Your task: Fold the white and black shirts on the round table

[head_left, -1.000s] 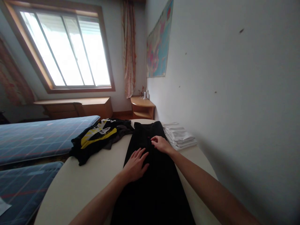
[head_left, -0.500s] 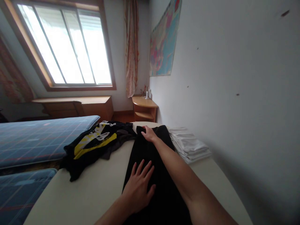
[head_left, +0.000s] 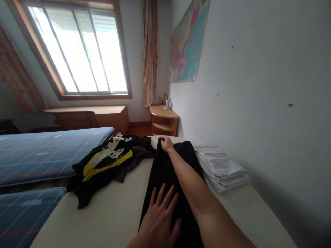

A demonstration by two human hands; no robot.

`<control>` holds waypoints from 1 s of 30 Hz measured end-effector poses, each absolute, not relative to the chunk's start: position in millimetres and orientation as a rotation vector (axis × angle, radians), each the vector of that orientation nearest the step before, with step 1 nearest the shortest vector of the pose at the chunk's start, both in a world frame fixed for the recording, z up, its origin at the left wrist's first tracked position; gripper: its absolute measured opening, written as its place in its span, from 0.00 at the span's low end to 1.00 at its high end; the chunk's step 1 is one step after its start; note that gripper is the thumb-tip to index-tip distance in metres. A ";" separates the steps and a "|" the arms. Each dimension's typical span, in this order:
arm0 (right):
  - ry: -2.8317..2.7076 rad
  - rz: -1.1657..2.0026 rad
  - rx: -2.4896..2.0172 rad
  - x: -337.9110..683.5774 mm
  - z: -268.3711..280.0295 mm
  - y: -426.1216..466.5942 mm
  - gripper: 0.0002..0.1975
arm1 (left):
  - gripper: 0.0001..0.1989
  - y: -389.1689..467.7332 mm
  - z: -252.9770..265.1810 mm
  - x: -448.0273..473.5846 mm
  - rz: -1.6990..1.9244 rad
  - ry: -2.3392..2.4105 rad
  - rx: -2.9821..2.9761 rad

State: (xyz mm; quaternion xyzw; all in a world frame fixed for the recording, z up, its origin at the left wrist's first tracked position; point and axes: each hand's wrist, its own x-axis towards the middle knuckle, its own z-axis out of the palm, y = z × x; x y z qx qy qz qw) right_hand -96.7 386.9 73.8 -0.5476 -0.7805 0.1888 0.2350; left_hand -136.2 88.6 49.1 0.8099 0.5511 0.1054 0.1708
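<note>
A long black garment, apparently a pair of trousers, lies stretched away from me over the pale table. My left hand rests flat on its near part, fingers spread. Reaching forward, my right hand grips the far left corner of the cloth, its fingers closed around the edge. The near end of the trousers runs out of the bottom of the view, partly covered by my right forearm.
Left of the trousers lies a black T-shirt with yellow and white print. A folded white stack of cloth sits to the right, near the wall. Blue plaid mattresses flank the round table. Behind stands a wooden corner shelf.
My right hand has closed on the far corner of the trousers, where its fingers were looser before. The left hand stays flat on the cloth. The view has shifted slightly.
</note>
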 end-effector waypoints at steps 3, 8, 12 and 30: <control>-2.207 0.538 -1.473 -91.3 66.2 385.9 0.18 | 0.38 88.5 46.5 -136.7 0.320 1.569 2.322; -2.161 0.454 -1.551 -74.0 64.7 386.5 0.22 | 0.37 85.5 47.6 -134.8 0.320 1.615 2.362; -2.073 0.447 -1.790 -50.5 71.9 390.7 0.20 | 0.35 83.9 52.7 -132.5 0.303 1.629 2.360; -2.100 0.673 -1.748 -46.4 64.4 378.8 0.11 | 0.35 83.1 54.0 -131.0 0.322 1.654 2.379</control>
